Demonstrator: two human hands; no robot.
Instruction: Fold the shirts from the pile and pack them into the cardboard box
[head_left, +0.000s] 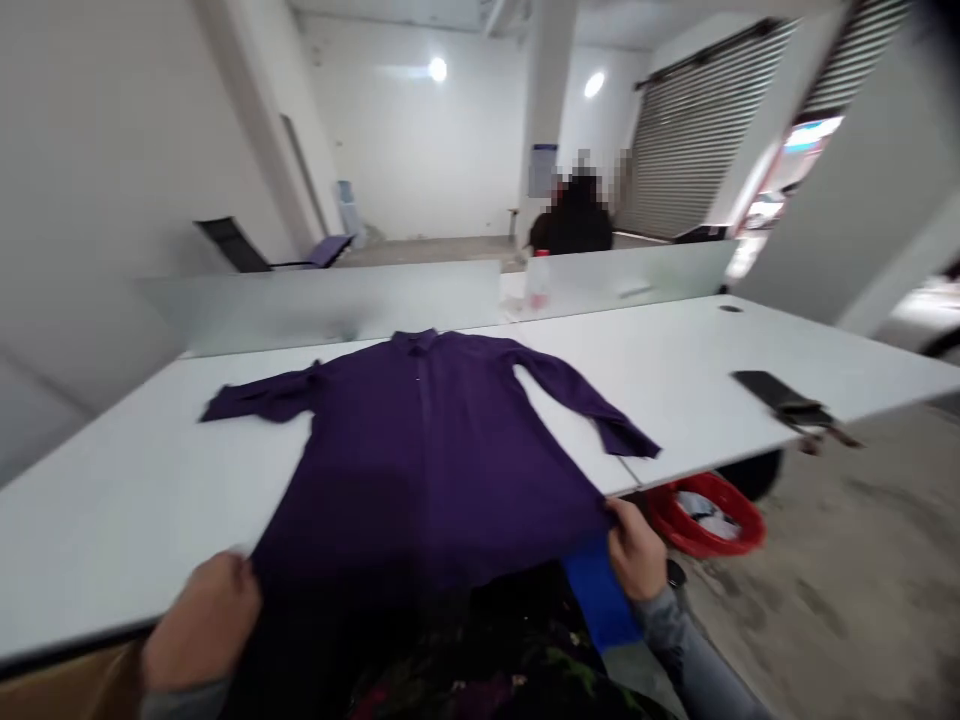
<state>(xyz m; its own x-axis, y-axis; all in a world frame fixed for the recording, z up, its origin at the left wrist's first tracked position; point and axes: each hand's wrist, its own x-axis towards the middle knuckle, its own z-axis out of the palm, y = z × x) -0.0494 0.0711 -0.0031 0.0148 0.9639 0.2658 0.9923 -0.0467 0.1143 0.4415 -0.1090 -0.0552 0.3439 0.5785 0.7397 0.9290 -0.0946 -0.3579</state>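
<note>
A purple long-sleeved shirt (442,440) lies spread on the white table, front side up, its collar at the far side and both sleeves stretched outward. Its hem hangs past the near table edge. My left hand (206,615) pinches the hem's left corner; motion blurs it somewhat. At the hem's right corner, my right hand (636,545) grips the cloth between thumb and fingers. Between the two hands the lower part of the shirt is pulled wide. The left sleeve end looks bent or folded.
A frosted divider (322,300) runs along the back of the white table (97,500). A dark flat object (780,395) lies at the right. Below the edge stands a red-lined bin (709,515). Beyond the divider are a person (574,220) and a chair (232,245).
</note>
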